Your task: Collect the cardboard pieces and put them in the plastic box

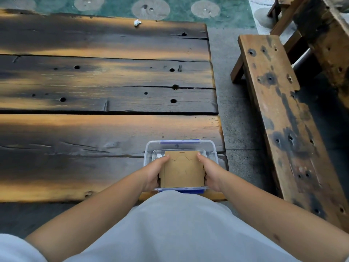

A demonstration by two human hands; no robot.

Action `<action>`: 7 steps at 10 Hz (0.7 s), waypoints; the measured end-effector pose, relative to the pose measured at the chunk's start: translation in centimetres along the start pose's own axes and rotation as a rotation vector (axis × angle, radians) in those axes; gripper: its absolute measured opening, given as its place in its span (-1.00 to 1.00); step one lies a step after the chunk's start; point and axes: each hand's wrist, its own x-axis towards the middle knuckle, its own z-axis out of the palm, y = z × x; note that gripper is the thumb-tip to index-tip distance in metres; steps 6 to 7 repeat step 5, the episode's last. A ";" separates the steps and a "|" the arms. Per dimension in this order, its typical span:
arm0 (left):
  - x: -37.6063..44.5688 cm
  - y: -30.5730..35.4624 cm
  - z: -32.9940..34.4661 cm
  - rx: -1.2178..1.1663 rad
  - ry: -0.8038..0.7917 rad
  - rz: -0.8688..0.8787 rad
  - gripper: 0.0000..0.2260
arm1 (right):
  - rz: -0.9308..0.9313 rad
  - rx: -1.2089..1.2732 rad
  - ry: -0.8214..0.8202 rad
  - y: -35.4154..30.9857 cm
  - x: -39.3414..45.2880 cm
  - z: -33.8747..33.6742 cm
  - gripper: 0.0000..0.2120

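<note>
The cardboard pieces [182, 169] sit low in the frame, right of centre, as a flat brown stack pressed between my two hands over the open plastic box [181, 146]. The top sheet shows faint cut outlines. The stack's far edge is down inside the box; its near edge lies at the box's near rim, so it looks tilted toward me, though I cannot tell whether it touches the bottom.

My left hand [154, 173] closes its grip on the stack's left edge, fingers running forward along the side. My right hand [209, 172] does the same on the right edge, thumb on top near the far corner. Both forearms reach in from the bottom corners of the frame, meeting at the box.

The box is clear with blue clasps at its near and far rims. It stands on the near right corner of the dark plank tabletop [94, 129]. A wooden bench [283, 114] runs down the right side.
</note>
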 end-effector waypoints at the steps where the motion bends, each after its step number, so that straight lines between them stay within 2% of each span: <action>1: -0.3 -0.2 -0.1 0.029 -0.007 -0.002 -0.58 | 0.000 -0.038 -0.003 -0.1 -0.3 0.0 -0.61; 2: -0.3 -0.7 -0.1 0.172 0.047 0.044 -0.52 | -0.031 -0.102 0.035 -0.1 -0.7 0.1 -0.51; 3: -0.9 -0.9 0.0 0.514 0.173 0.271 -0.50 | -0.130 -0.298 0.151 -0.2 -0.8 0.0 -0.23; 4: -1.9 -1.0 -0.1 0.786 0.251 0.558 -0.51 | -0.295 -0.504 0.184 0.1 -1.3 -0.4 -0.22; 5: -3.0 -0.4 -0.9 1.010 0.431 0.754 -0.43 | -0.485 -0.762 0.295 -0.2 -3.3 0.0 -0.19; 7: -3.0 -0.4 -0.9 1.010 0.431 0.754 -0.43 | -0.485 -0.762 0.295 -0.2 -3.3 0.0 -0.19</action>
